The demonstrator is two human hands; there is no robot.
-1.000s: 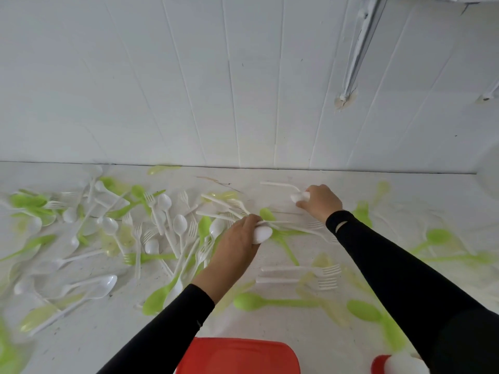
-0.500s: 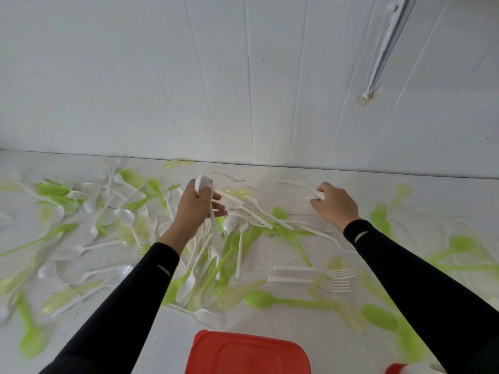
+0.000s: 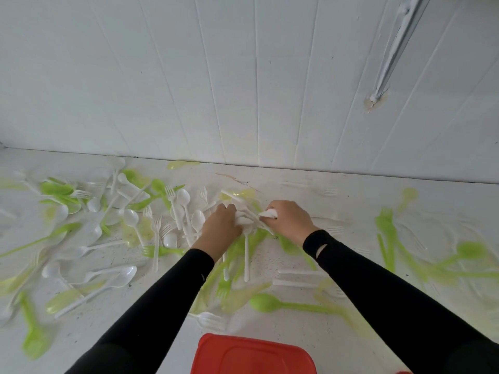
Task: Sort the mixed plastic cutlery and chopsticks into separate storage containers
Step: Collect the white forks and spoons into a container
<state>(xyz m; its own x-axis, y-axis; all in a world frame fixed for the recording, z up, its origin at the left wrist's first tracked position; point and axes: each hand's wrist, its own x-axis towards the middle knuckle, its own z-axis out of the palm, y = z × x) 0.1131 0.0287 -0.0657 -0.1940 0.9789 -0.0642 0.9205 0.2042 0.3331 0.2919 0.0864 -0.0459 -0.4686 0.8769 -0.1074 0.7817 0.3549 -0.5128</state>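
White and green plastic spoons and forks lie scattered over the white table [image 3: 337, 190]. My left hand [image 3: 220, 229] is in the middle of the pile, its fingers curled round white cutlery [image 3: 246, 255] whose handles hang down below the hand. My right hand [image 3: 289, 220] is close beside it, almost touching, and grips a white spoon [image 3: 267, 213] whose bowl sticks out at the thumb. A green spoon [image 3: 272, 303] lies nearer to me. No chopsticks can be made out.
A red container lid [image 3: 253, 354] sits at the near edge below my arms. A white panelled wall [image 3: 243, 76] rises behind the table. More green forks [image 3: 386, 230] lie at the right, and white spoons [image 3: 127, 275] at the left.
My left hand came down and to the right with its white cutlery, and my right hand moved left, so the two hands now meet at the middle of the pile.
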